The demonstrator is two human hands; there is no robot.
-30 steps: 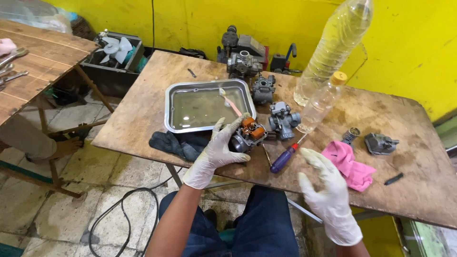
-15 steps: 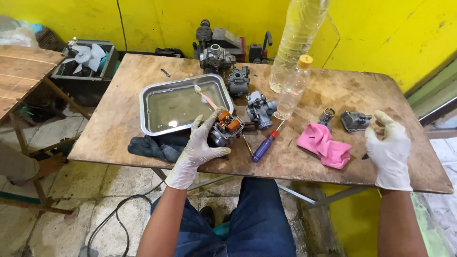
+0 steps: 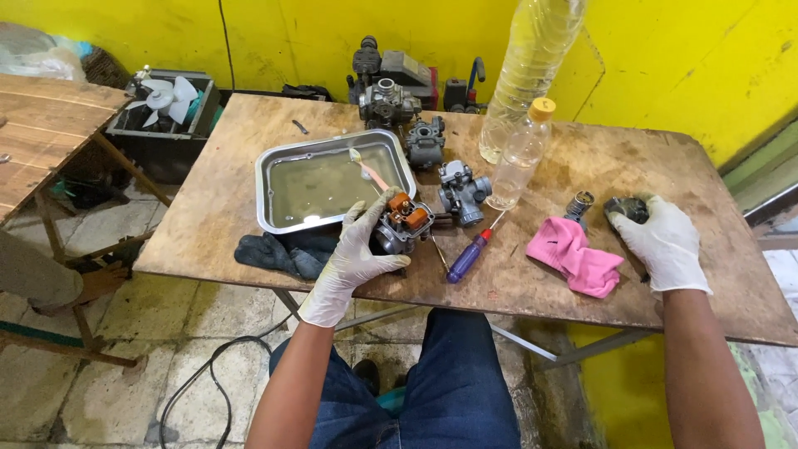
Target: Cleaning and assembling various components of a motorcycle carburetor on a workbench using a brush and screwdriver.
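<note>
Carburettor body [image 3: 401, 224] with orange float, held at the front edge of the wooden desk [image 3: 208, 208] beside a steel tray [image 3: 274, 166] of cloudy liquid.

Desk, largest, carries the tray, a tall clear bottle [image 3: 532, 66], a small capped bottle [image 3: 522, 158], further grey carburettor castings [image 3: 462, 193], a dark rag [image 3: 283, 254], a pink cloth [image 3: 573, 256] and a blue-handled screwdriver [image 3: 467, 256]. Gloved left hand [image 3: 357, 249] wraps its fingers around the carburettor body, steadying it just off the tray's near corner. Gloved right hand [image 3: 661, 241] closes over a small dark metal part [image 3: 628, 206] well apart to the right. Judged from its cast metal, the carburettor body is dense, rigid and probably slick if wet; the plastic float looks fragile, so the casting's flanks are the safer hold.
</note>
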